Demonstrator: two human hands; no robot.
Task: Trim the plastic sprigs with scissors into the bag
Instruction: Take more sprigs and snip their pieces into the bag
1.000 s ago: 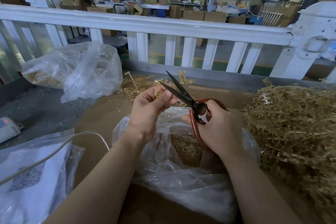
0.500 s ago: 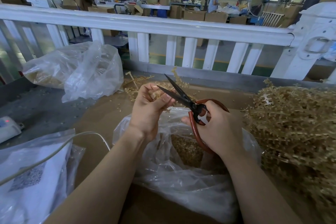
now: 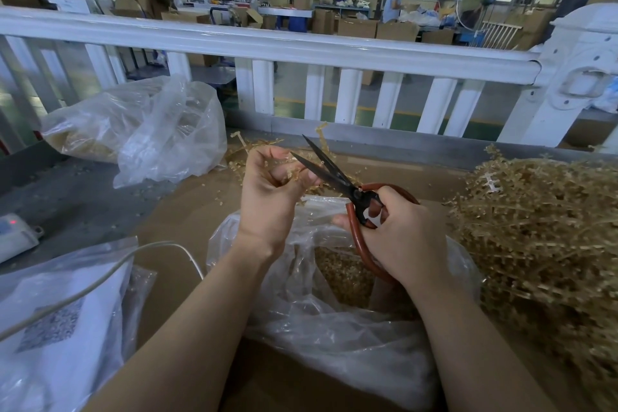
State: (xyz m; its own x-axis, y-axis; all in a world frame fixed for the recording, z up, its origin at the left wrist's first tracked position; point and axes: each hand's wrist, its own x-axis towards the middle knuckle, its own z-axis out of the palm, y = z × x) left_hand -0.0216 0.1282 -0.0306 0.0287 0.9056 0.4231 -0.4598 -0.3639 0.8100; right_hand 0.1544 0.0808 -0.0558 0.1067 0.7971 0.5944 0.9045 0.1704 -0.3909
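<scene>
Pinching sprig [image 3: 294,170]: L hand [image 3: 267,197]; R hand [image 3: 401,237] gripping scissors [image 3: 334,174], blades apart above bag [image 3: 334,328] mouth.

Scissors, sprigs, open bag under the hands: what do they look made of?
Scissors: dark matte blades, probably steel; red-brown loop handles look smooth and coated, rubber or plastic, can't tell which.
Sprigs: tan plastic by the look, thin rigid stems with small nubs, dull finish.
Bag: thin clear plastic film, crinkled and glossy, with cut bits showing through it.
</scene>
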